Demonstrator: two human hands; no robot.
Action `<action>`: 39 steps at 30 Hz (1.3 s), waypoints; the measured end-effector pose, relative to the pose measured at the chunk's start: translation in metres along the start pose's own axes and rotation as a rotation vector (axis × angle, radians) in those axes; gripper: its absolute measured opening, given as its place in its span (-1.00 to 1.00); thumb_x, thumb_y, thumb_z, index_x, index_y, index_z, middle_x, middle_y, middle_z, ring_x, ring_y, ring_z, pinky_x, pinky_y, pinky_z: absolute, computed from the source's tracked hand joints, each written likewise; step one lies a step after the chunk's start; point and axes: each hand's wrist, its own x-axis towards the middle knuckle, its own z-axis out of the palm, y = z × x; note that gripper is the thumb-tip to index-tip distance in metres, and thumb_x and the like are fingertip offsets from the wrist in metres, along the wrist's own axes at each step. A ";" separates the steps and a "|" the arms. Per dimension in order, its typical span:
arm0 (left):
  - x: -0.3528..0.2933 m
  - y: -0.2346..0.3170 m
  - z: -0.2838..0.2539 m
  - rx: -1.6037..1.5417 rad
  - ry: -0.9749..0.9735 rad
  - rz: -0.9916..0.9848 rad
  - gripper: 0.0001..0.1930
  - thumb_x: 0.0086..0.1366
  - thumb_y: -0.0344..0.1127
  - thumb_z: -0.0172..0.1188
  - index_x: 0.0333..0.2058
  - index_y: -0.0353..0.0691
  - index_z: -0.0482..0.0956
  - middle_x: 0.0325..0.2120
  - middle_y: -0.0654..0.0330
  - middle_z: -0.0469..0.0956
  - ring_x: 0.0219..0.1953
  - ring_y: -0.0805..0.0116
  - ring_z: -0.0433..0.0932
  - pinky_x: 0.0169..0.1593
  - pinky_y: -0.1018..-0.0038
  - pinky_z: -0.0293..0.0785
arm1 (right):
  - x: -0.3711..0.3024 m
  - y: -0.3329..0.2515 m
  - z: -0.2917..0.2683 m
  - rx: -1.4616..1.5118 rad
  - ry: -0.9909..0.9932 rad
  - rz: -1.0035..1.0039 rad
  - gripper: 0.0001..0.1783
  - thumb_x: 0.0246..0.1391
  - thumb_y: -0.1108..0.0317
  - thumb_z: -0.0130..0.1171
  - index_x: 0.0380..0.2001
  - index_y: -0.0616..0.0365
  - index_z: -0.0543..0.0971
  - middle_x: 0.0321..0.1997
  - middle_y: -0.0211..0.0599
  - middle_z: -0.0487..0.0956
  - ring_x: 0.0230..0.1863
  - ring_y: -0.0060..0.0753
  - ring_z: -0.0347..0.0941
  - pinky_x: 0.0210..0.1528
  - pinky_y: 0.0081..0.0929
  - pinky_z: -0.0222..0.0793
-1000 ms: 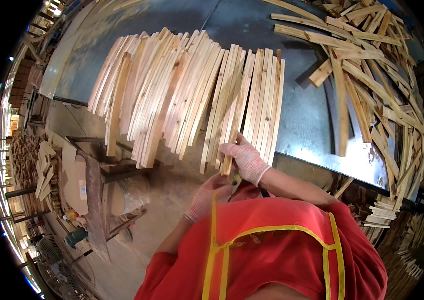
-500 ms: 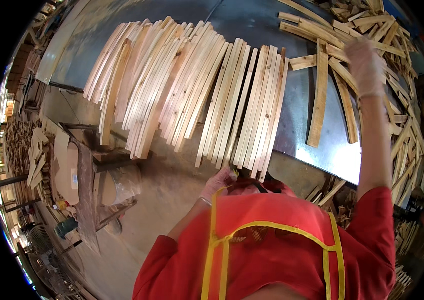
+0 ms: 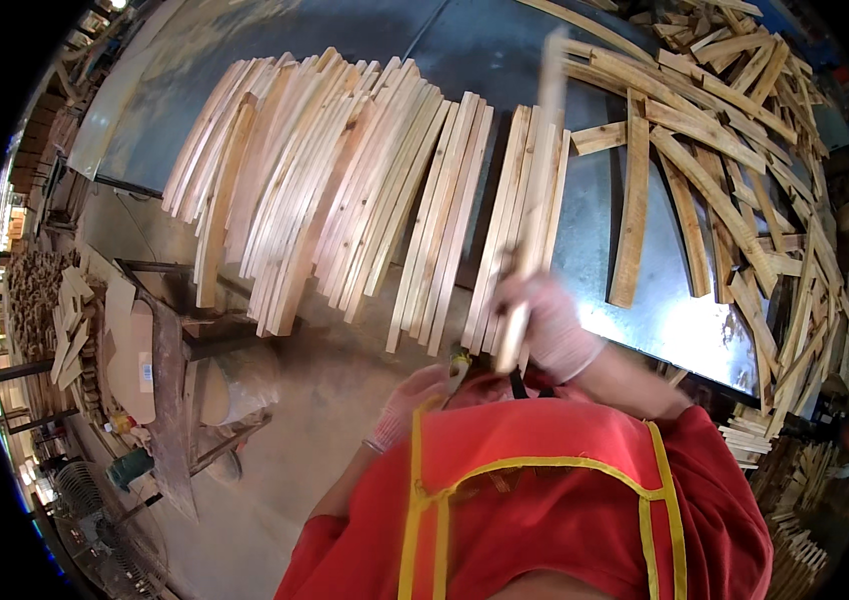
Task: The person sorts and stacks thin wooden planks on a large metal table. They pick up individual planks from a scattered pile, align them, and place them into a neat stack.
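My right hand [image 3: 553, 330], in a pale work glove, is closed around the near end of a wooden strip [image 3: 545, 190]. The strip is blurred by motion and stands out over the right end of a row of strips. My left hand [image 3: 415, 395], gloved too, is held low in front of my red apron [image 3: 535, 430]. Its fingers are closed around a small yellow-green object [image 3: 460, 362], whose kind I cannot make out. Just beyond both hands, light wooden strips [image 3: 335, 190] lie side by side, their near ends jutting past the table edge. A dark gap parts the rightmost few strips from the others.
A grey metal-topped table [image 3: 595, 240] carries the strips. At its right lies a tangled heap of curved wooden pieces [image 3: 735, 150]. A wooden stand [image 3: 175, 400] is at the left, with a fan [image 3: 85, 490] and stacked wood [image 3: 40, 300] farther left.
My right hand has come back from over the heap to the row's near right end, where it grips a strip. The gap in the row has widened. My left hand stays low.
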 end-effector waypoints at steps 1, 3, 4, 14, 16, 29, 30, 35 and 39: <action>-0.002 -0.005 0.002 -0.009 0.031 -0.023 -0.43 0.46 -0.30 0.28 0.37 -0.31 0.41 0.11 0.18 0.60 0.06 0.44 0.58 0.10 0.48 0.54 | 0.027 -0.034 -0.034 0.025 -0.016 -0.256 -0.60 0.17 0.48 0.25 0.07 0.10 0.47 -0.28 -0.30 0.54 -0.31 -0.36 0.55 -0.22 -0.33 0.58; -0.011 -0.029 -0.002 -0.093 0.045 -0.039 -0.42 0.45 -0.31 0.27 0.37 -0.35 0.39 0.17 0.13 0.59 0.14 0.38 0.59 0.15 0.48 0.54 | 0.062 -0.154 -0.075 0.048 0.095 -0.589 -0.66 0.20 0.46 0.20 0.05 0.10 0.49 -0.24 -0.31 0.55 -0.25 -0.35 0.55 -0.20 -0.32 0.56; -0.004 -0.052 -0.008 -0.156 0.005 -0.021 -0.42 0.45 -0.30 0.28 0.37 -0.35 0.39 0.18 0.11 0.58 0.15 0.36 0.59 0.15 0.47 0.55 | 0.064 -0.222 -0.091 0.121 0.150 -0.727 -0.69 0.22 0.45 0.17 0.04 0.10 0.50 -0.23 -0.32 0.56 -0.22 -0.34 0.55 -0.18 -0.32 0.55; 0.005 -0.025 0.016 0.131 0.044 0.032 -0.43 0.37 -0.31 0.35 0.32 -0.33 0.48 0.14 0.09 0.61 0.14 0.34 0.61 0.15 0.46 0.56 | 0.003 0.056 -0.138 -1.455 -0.121 0.073 -0.41 0.21 0.25 0.39 0.23 0.24 0.46 0.19 -0.06 0.63 0.13 -0.23 0.59 0.15 -0.27 0.53; 0.005 -0.031 0.008 -0.041 -0.029 0.018 -0.41 0.36 -0.34 0.38 0.32 -0.30 0.48 0.17 0.11 0.60 0.16 0.36 0.59 0.17 0.45 0.55 | -0.012 0.106 -0.110 -0.291 0.223 0.227 -0.06 0.10 0.22 0.54 0.44 0.25 0.29 0.24 0.04 0.61 0.13 -0.16 0.60 0.11 -0.26 0.58; 0.071 0.080 0.090 0.472 -0.072 0.620 -0.24 0.30 -0.14 0.38 0.38 -0.29 0.31 0.05 0.02 0.65 0.11 0.24 0.61 0.19 0.32 0.53 | -0.066 0.101 -0.104 -0.151 -0.007 0.057 -0.34 0.06 0.49 0.36 0.25 0.19 0.40 -0.19 -0.29 0.65 -0.23 -0.39 0.57 -0.14 -0.43 0.53; 0.083 0.095 0.103 0.525 -0.028 0.588 -0.24 0.28 -0.14 0.40 0.37 -0.29 0.32 0.04 0.01 0.64 0.12 0.22 0.60 0.20 0.30 0.52 | -0.064 0.103 -0.097 -0.199 -0.016 0.008 -0.27 0.11 0.45 0.38 0.33 0.18 0.35 -0.10 -0.31 0.63 -0.13 -0.41 0.57 -0.03 -0.44 0.53; 0.124 0.148 0.111 0.224 -0.155 0.502 -0.31 0.24 -0.33 0.39 0.33 -0.28 0.35 -0.05 0.08 0.65 -0.09 0.20 0.63 0.06 0.33 0.59 | -0.048 0.097 -0.087 -0.295 0.049 -0.310 -0.02 0.32 0.34 0.35 0.61 0.11 0.00 0.13 -0.31 0.54 0.02 -0.40 0.55 0.12 -0.41 0.53; 0.104 0.161 0.029 0.466 -0.001 0.454 -0.28 0.30 -0.29 0.27 0.40 -0.34 0.30 -0.18 0.05 0.65 -0.26 0.25 0.63 -0.17 0.33 0.61 | -0.047 0.097 -0.111 -0.262 0.237 -0.225 -0.06 0.37 0.40 0.25 0.63 0.02 -0.04 0.11 -0.27 0.54 -0.03 -0.35 0.54 0.02 -0.40 0.58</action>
